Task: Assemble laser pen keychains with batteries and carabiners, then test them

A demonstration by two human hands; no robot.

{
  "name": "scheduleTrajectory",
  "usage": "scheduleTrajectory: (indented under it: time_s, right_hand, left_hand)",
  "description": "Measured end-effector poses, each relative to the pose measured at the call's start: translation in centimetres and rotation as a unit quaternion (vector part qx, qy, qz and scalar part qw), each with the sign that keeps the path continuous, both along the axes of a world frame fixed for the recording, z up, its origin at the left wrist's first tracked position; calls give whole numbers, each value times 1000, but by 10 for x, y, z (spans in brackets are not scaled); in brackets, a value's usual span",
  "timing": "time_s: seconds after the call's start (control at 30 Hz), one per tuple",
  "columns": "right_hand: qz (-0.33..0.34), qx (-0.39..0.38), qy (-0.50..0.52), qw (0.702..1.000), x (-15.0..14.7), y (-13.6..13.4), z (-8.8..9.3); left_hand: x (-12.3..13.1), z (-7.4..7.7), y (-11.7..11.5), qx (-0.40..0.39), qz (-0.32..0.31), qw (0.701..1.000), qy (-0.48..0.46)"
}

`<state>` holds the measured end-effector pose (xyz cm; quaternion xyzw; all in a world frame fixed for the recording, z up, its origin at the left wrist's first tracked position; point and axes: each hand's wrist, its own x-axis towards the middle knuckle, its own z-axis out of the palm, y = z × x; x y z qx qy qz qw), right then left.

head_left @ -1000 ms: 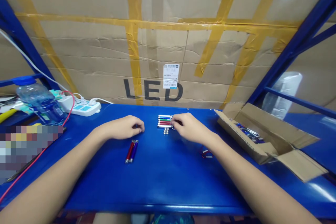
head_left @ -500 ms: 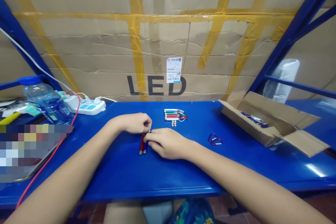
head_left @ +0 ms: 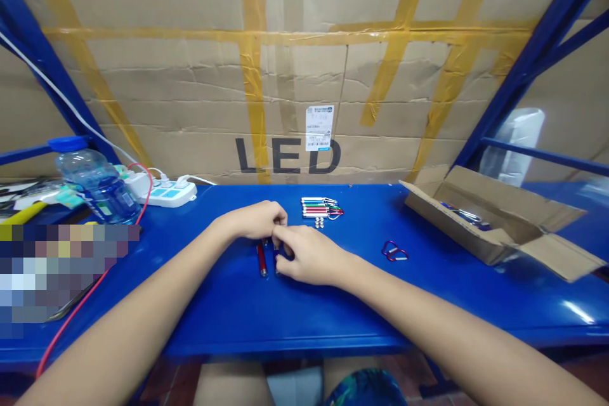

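Note:
My right hand [head_left: 309,255] is closed on a dark blue tube [head_left: 276,261], whose lower part shows below its fingers. Touching it at the fingertips is my left hand [head_left: 261,219], its fingers curled together; what it holds is hidden. A red tube [head_left: 262,260] lies on the blue table just left of the dark blue one, a gap between them. Behind the hands is a row of coloured tubes [head_left: 314,208] with carabiners, and several small silver discs [head_left: 319,222] lie in front of it. Two carabiners [head_left: 394,251] rest to the right.
An open cardboard box [head_left: 457,228] with metal items stands at the right of the blue table [head_left: 285,323]. At the left are a water bottle [head_left: 98,184], a white power strip [head_left: 174,193] and a red cable [head_left: 90,295]. A large taped carton [head_left: 200,95] stands behind.
The dark blue tube has moved away from the red one and a gap has opened between them. The red tube now lies tilted. The view has shifted slightly.

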<state>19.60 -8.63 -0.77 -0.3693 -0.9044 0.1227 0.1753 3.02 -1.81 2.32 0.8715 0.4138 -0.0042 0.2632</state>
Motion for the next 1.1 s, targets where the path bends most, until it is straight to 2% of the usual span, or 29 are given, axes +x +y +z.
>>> scheduleTrajectory:
  time_s: [0.17, 0.4, 0.5, 0.6, 0.67, 0.73, 0.8, 0.87, 0.9, 1.1]
  right_hand:
    - [44, 29, -6, 999, 3, -7, 1]
    - [18, 6, -69, 997, 13, -14, 3]
    - [25, -44, -75, 996, 30, -11, 9]
    - [3, -122, -78, 989, 54, -3, 18]
    - [-22, -185, -31, 982, 71, 7, 24]
    - [-50, -206, 26, 977, 86, 18, 28]
    - [-65, -199, 78, 975, 98, 29, 30]
    - [-73, -187, 107, 974, 105, 37, 30]
    - [-76, -184, 116, 973, 107, 40, 30]
    - [-89, -177, 88, 976, 111, 46, 24]
  left_hand:
    - [-1, -6, 3, 28, 5, 999, -14]
    - [-3, -9, 1, 17, 13, 999, -30]
    - [1, -9, -2, 3, 8, 999, -34]
    - [5, -5, -6, 6, 4, 999, -51]
    - [2, 1, -8, 30, 11, 998, -59]
    - [-6, 10, -10, 61, 37, 997, -35]
    - [-17, 19, -13, 21, 67, 997, 24]
    - [-27, 24, -16, -109, 82, 988, 78]
    - [-29, 25, -17, -141, 88, 982, 88]
    - [-24, 17, -18, -176, 79, 978, 77]
